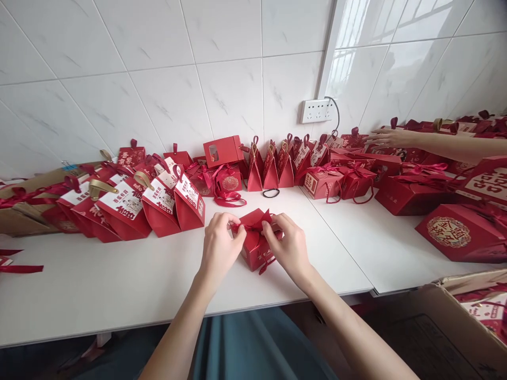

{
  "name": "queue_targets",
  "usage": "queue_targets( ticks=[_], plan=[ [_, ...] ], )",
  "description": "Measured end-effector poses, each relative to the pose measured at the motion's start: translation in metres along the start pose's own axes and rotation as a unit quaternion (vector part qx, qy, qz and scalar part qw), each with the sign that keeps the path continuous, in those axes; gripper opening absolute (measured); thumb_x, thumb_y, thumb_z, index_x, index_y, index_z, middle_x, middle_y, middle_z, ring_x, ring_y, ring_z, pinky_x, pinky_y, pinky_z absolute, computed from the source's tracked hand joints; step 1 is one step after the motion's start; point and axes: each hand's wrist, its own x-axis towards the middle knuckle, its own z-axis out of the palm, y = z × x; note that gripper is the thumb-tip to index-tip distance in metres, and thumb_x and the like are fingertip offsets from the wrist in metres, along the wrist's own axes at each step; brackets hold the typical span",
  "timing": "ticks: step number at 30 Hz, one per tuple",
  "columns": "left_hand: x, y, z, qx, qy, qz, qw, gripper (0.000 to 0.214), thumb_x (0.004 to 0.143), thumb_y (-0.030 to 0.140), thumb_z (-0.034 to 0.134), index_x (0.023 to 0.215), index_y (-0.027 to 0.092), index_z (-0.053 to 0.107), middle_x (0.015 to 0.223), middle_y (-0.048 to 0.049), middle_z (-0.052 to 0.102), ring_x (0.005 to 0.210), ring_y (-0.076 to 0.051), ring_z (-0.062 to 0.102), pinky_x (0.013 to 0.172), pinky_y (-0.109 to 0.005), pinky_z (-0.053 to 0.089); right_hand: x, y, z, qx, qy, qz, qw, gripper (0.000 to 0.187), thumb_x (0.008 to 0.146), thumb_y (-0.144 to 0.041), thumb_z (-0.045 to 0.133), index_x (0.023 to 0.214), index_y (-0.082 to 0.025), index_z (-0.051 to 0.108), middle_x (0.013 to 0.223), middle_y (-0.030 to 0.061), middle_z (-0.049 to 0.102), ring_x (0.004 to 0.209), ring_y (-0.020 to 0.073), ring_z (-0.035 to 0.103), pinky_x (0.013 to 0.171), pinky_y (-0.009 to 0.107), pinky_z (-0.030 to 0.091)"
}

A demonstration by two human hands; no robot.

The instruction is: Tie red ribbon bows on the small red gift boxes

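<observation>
A small red gift box (pixel 253 250) stands on the white table in front of me, with a red ribbon (pixel 253 228) across its top. My left hand (pixel 222 238) pinches the ribbon at the box's left side. At the right, my right hand (pixel 288 244) pinches the ribbon's other part between thumb and fingers, one ribbon end sticking up beside it. A red cord (pixel 266 265) hangs down the box's front right side. The ribbon's knot is partly hidden by my fingers.
Red gift boxes (pixel 127 208) line the table (pixel 119 285) along the tiled wall. A black hair tie (pixel 271 193) lies behind my box. Another person's hand (pixel 386 137) reaches over boxes at right. A cardboard carton (pixel 428 322) stands at lower right; a power strip (pixel 317 111) is on the wall.
</observation>
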Motion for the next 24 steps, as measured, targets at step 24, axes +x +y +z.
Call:
queue_targets(
  ticks=[24],
  plan=[
    [-0.025, -0.005, -0.005, -0.051, 0.023, 0.095, 0.994, 0.013, 0.08, 0.009, 0.048, 0.084, 0.021, 0.052, 0.08, -0.0019, 0.055, 0.08, -0.017, 0.055, 0.073, -0.029, 0.047, -0.013, 0.013, -0.014, 0.019, -0.085, -0.245, 0.966, 0.015, 0.088, -0.01, 0.052, 0.097, -0.019, 0.061, 0.09, 0.0078, 0.057, 0.087, 0.0182, 0.057, 0.076, 0.035, 0.05]
  ],
)
